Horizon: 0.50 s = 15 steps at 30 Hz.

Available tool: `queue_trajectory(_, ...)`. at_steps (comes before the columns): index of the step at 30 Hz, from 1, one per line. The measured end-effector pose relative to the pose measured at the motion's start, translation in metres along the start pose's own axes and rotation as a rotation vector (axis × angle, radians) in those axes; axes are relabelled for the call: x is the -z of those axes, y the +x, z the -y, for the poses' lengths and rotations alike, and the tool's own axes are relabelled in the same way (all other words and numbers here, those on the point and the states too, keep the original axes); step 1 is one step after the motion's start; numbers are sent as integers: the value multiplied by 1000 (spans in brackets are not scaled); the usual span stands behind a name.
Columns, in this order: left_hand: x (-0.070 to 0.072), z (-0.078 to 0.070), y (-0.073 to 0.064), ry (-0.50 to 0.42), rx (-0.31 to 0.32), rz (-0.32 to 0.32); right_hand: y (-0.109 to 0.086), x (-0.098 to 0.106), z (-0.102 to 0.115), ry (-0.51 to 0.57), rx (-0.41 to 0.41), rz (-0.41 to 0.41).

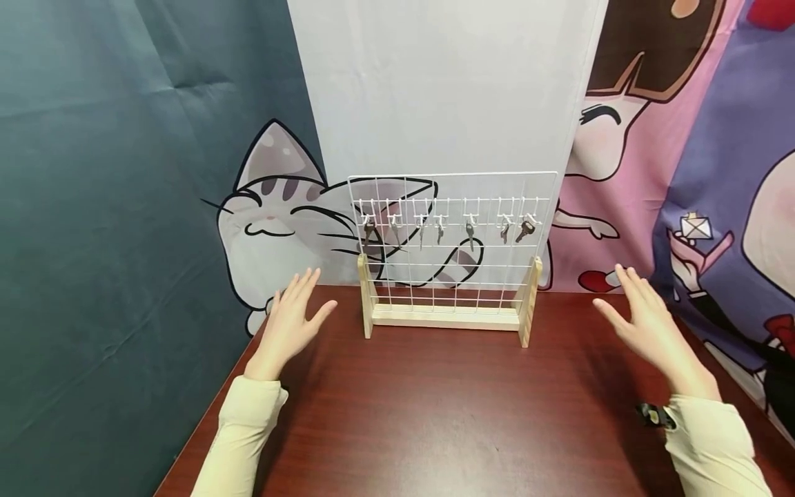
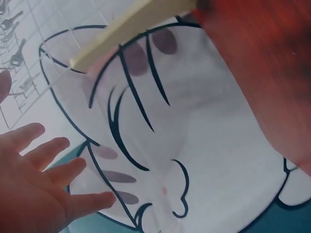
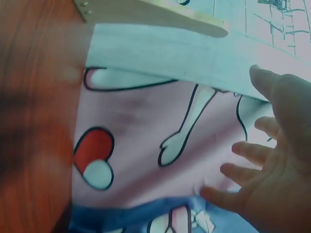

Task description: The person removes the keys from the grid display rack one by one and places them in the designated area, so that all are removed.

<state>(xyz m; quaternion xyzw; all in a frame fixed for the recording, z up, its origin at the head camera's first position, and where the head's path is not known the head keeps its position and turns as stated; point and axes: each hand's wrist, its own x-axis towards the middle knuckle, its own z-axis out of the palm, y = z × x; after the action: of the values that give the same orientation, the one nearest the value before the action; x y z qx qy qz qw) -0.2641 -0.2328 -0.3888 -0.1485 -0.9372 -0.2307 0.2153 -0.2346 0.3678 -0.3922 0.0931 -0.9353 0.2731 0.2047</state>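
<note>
The person's left hand (image 1: 288, 326) is open, its fingers extended and thumb apart, holding nothing. The right hand (image 1: 647, 328) mirrors it, open and unladen. The wrist views likewise show spread fingers with nothing between them. Both hands appear raised over the dark red tabletop (image 1: 435, 407), well apart, on either side of a white wire grid (image 1: 456, 273) and touching neither it nor its stand; the spacing leaves the front of the grid unobstructed. Pale sleeves (image 1: 248, 424) end at the wrists, and a small dark device (image 1: 653, 414) shows at the right cuff.

Farther out, between the hands, the grid stands upright near the back of the table in a wooden stand (image 1: 444, 317), whose 2 side posts and low crossbar presumably keep it steady. About 7 metal keys (image 1: 470, 233) hang in a row from white hooks (image 1: 529, 217) on its upper part, probably spaced so that each can be reached separately; several tilt.

Behind are a plain teal cloth (image 1: 124, 207), a white panel (image 1: 447, 90) with a cartoon cat (image 1: 270, 241), and a pink-and-violet print (image 1: 655, 228). No brand, label or writing can be read; any marks on the keys are too small.
</note>
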Motion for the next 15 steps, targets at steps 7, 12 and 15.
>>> queue_trajectory(7, 2, -16, 16, -215, -25, -55, 30, -7, 23, 54, 29, 27)
queue_trajectory(12, 4, -26, 28, -394, 15, -100, 52, -17, 34, 95, 23, 3)
queue_trajectory(15, 16, -46, 32, -529, 40, -93, 63, -23, 37, 148, 18, -6)
